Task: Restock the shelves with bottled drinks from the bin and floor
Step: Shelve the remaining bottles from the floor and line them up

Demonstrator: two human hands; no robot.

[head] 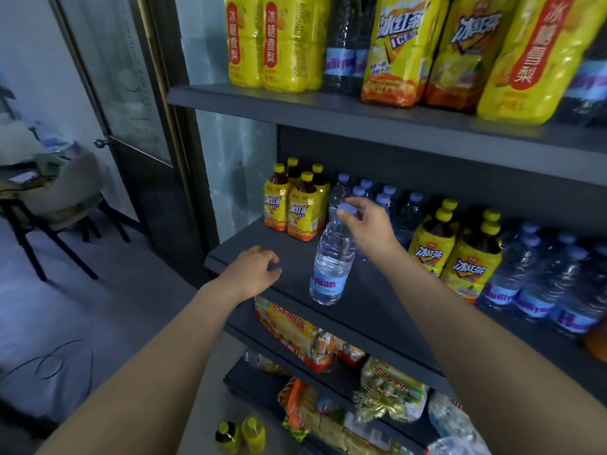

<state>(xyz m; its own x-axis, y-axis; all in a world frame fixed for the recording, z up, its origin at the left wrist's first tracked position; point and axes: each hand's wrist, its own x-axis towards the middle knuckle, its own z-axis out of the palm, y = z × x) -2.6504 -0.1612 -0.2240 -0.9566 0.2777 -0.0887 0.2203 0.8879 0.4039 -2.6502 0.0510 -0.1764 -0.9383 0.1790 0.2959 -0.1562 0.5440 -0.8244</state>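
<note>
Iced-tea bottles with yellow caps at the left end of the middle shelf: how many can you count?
4, clustered two by two: front-left bottle, front-right bottle, back-left bottle, back-right bottle. More may be hidden behind them.

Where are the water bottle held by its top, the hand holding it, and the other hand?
water bottle (333,257), head view, clear body above the label.
right hand (369,221), head view, back of the hand.
left hand (258,269), head view, back of the hand.
</note>
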